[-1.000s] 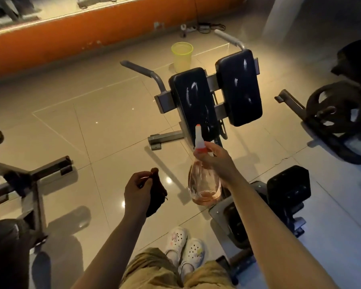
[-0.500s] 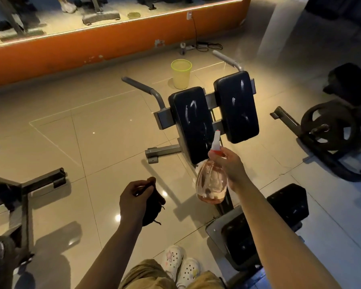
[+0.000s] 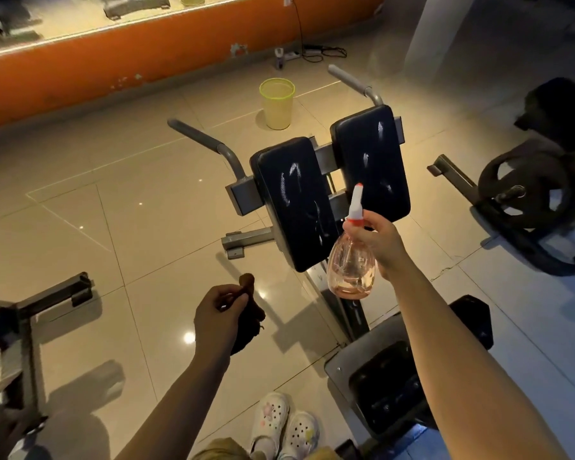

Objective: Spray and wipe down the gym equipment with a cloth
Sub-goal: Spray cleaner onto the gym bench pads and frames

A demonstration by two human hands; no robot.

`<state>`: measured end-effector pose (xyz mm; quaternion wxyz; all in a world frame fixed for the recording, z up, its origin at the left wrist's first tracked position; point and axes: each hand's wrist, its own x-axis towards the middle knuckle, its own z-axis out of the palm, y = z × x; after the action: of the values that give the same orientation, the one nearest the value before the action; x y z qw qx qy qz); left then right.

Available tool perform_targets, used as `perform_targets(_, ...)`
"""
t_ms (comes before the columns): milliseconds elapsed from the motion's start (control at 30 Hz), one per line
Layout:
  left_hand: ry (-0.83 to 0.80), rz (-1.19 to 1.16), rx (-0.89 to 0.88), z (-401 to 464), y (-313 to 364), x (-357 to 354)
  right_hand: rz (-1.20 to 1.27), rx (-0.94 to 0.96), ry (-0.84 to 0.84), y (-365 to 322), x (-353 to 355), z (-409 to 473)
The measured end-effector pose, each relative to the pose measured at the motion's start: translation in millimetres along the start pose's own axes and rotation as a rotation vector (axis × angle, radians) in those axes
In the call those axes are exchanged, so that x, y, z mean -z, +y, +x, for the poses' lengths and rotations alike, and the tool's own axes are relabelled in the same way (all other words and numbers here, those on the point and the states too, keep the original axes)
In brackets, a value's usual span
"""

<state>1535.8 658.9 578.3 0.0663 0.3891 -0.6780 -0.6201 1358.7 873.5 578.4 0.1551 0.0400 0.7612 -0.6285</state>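
- Your right hand [image 3: 380, 242] grips the pink spray bottle [image 3: 352, 263], nozzle aimed at the two black pads [image 3: 291, 200], already streaked wet.
- Your left hand [image 3: 218, 315] has the dark cloth [image 3: 248, 322] bunched up, lower left.
- Yellow bin [image 3: 277, 103] sits behind.

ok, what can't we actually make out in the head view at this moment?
- Spray bottle trigger: hidden by right hand.
- Most of the cloth: behind left hand; dark.
- Weight plate machine: cut by the right edge, dim.
- Foot platform: partly behind the right forearm.
- Wet streaks on the pads: extent unclear in glare.
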Motion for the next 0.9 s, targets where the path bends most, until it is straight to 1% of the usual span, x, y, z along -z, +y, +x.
perform_targets(200, -0.041, 0.028, -0.004, 14.2, 1.0, -9.6, -0.022, 0.012, 0.056, -11.1, -0.3, 13.9)
perform_targets(333, -0.066, -0.028, 0.009, 17.3, 2.8, -13.5, -0.029, -0.027, 0.078, -4.3, 5.5, 10.0)
perform_targets(567, -0.114, -0.007, 0.006, 17.3, -2.3, -20.8, 0.043, -0.108, 0.106, 20.3, 18.1, -12.2)
perform_targets(767, -0.154, 0.039, 0.005, 10.5, -12.1, -21.9, -0.03, -0.175, 0.154, 49.4, 14.1, -32.6)
perform_targets(900, -0.174, 0.074, 0.009, 2.6, -26.8, -19.7, -0.016, -0.174, 0.119, 62.2, 8.4, -49.8)
